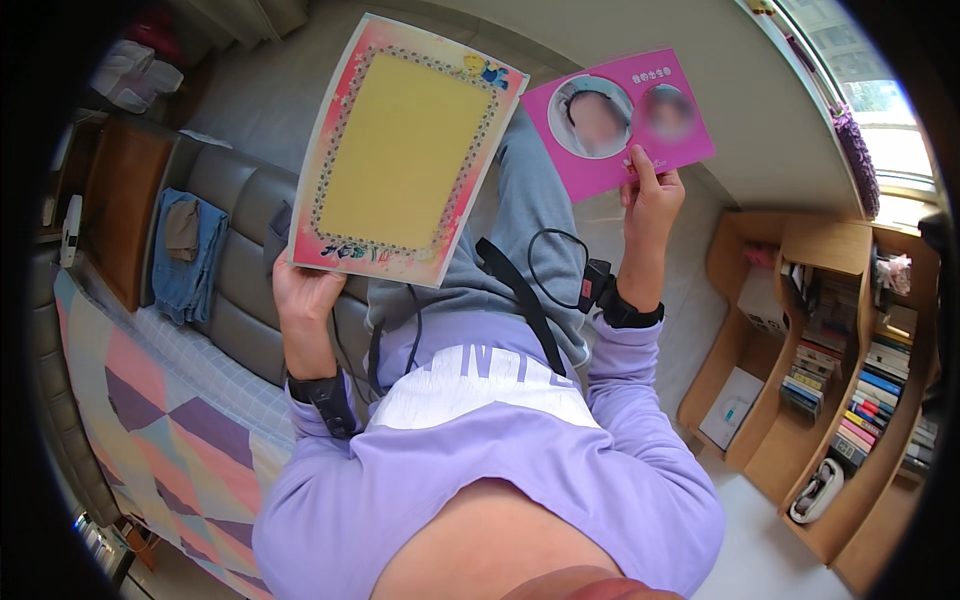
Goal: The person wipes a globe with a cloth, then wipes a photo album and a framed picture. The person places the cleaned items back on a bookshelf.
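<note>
My left hand [309, 289] grips the bottom edge of a flat rectangular sheet [405, 154] with a plain yellow centre, a leaf-patterned border and a pink and cream surround with small cartoon figures. Its fingers are mostly hidden behind the sheet. My right hand [652, 191] pinches the lower edge of a magenta card [559, 169], its thumb or a finger on the front. Two round photos and some writing are printed on the card. Sheet and card are held up side by side over my grey trousers [536, 195], their near edges almost meeting. Both wrists wear black straps.
A grey leather sofa [244, 300] with folded jeans [184, 259] stands at left, beside a patterned cloth [176, 435]. On the right are a wooden bookshelf [799, 442] holding books and boxes, and a bright window [877, 97]. Black cables hang near my lap.
</note>
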Demonstrator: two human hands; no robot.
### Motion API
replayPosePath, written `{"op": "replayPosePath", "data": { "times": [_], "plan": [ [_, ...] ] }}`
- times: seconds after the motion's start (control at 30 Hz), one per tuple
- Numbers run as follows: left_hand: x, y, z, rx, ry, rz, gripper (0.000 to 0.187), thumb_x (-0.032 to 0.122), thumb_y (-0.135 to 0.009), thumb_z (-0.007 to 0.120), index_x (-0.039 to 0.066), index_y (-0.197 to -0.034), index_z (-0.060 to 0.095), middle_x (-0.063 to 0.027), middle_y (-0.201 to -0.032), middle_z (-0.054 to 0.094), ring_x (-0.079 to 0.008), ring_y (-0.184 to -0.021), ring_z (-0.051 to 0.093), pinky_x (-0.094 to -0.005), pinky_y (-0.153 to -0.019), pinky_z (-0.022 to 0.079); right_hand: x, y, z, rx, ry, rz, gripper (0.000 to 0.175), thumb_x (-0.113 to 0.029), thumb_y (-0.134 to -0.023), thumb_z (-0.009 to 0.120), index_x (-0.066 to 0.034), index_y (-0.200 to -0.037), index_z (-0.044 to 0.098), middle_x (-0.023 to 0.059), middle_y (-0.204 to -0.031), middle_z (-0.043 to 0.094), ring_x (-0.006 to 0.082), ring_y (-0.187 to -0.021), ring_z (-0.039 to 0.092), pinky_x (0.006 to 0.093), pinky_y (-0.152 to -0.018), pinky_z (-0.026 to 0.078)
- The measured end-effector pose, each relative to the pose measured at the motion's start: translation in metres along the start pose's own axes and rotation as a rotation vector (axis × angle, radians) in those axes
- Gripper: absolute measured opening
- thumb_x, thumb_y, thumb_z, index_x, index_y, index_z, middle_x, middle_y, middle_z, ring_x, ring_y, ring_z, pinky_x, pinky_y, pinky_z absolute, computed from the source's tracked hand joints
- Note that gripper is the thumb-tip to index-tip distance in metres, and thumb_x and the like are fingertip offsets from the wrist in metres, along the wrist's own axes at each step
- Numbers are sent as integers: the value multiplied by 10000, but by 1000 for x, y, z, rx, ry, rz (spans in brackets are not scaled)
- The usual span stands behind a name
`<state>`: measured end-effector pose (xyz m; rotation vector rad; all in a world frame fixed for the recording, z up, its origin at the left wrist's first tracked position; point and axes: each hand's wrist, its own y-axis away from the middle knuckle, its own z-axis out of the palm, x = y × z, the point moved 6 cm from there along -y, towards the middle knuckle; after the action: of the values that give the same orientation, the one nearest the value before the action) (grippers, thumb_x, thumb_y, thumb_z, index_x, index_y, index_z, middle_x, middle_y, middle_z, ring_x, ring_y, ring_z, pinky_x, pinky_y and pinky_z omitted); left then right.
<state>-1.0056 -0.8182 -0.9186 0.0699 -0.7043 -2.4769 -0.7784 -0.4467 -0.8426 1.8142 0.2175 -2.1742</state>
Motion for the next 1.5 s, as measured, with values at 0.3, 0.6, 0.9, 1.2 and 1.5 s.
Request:
{"op": "replayPosePath", "data": {
  "times": [0.3, 0.6, 0.9, 1.2, 1.5],
  "plan": [
    [3, 24, 6, -18, 21, -30, 357, 99, -936, 367, -52, -1220, 523, -172, -1232, 585, -292, -1146, 557, -466, -964, 470, 4, 21, -3, -24, -55, 44, 120, -85, -860, 674, -12, -814, 590, 35, -650, 581, 79, -402, 430, 224, -375, 292],
    [-2, 27, 15, -10, 26, -74, 364, 96, -932, 370, -57, -1230, 513, -182, -1243, 573, -302, -1157, 546, -473, -974, 458, 3, 14, -4, -45, -63, 66, 116, -78, -847, 688, -7, -807, 605, 41, -681, 595, 68, -403, 408, 227, -366, 275],
    [-14, 26, 37, -175, 19, -106, 357, 91, -938, 384, -85, -1221, 513, -217, -1242, 567, -316, -1169, 536, -472, -1017, 413, -26, 54, 66, -688, 290, -413, 170, 25, -773, 688, 0, -940, 666, 182, -1250, 599, 290, -1250, 503, 393, -1020, 382],
    [-6, 22, 32, 42, -121, 34, 255, 49, -919, 446, -55, -1105, 587, -189, -1136, 627, -306, -1083, 591, -445, -983, 444, -51, 73, 87, -707, 574, -597, 270, 38, -741, 673, -5, -1007, 661, 216, -1312, 540, 386, -1293, 446, 441, -1049, 363],
    [-36, 14, 16, -20, -28, -284, 339, 75, -928, 413, -128, -1180, 516, -240, -1197, 579, -321, -1119, 561, -456, -1016, 415, -49, 93, 28, -570, 639, -305, 223, 18, -773, 675, 1, -995, 655, 138, -1011, 679, 216, -930, 651, 296, -770, 501]
  ]
}}
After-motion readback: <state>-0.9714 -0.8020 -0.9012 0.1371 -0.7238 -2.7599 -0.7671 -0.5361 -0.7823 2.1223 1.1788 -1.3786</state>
